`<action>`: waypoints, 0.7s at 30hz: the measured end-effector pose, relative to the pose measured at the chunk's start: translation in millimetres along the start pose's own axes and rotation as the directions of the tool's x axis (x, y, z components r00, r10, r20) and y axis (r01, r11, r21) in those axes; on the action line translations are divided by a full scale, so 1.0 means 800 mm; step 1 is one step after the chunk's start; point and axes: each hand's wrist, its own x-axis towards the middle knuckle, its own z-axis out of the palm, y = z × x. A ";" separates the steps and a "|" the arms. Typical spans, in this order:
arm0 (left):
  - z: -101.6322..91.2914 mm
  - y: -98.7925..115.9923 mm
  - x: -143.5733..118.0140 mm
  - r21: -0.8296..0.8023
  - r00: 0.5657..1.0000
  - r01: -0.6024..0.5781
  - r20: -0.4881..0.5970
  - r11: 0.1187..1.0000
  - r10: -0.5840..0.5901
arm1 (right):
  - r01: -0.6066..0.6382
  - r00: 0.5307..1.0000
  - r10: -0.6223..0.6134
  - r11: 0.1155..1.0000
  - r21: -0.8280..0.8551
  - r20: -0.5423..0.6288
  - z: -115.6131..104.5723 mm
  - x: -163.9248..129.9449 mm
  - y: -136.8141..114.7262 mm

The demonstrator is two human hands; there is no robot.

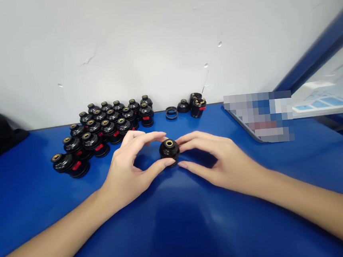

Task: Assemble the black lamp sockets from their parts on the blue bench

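My left hand and right hand both pinch the black socket between thumb and fingertips, low over the blue table at centre. Behind my left hand stand rows of sockets; a ring lies farther back.
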 end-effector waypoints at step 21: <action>0.002 -0.015 -0.006 0.111 0.979 0.031 0.197 0.993 -0.052 | 0.226 0.972 -0.229 0.866 -0.446 0.048 -0.017 0.001 -0.007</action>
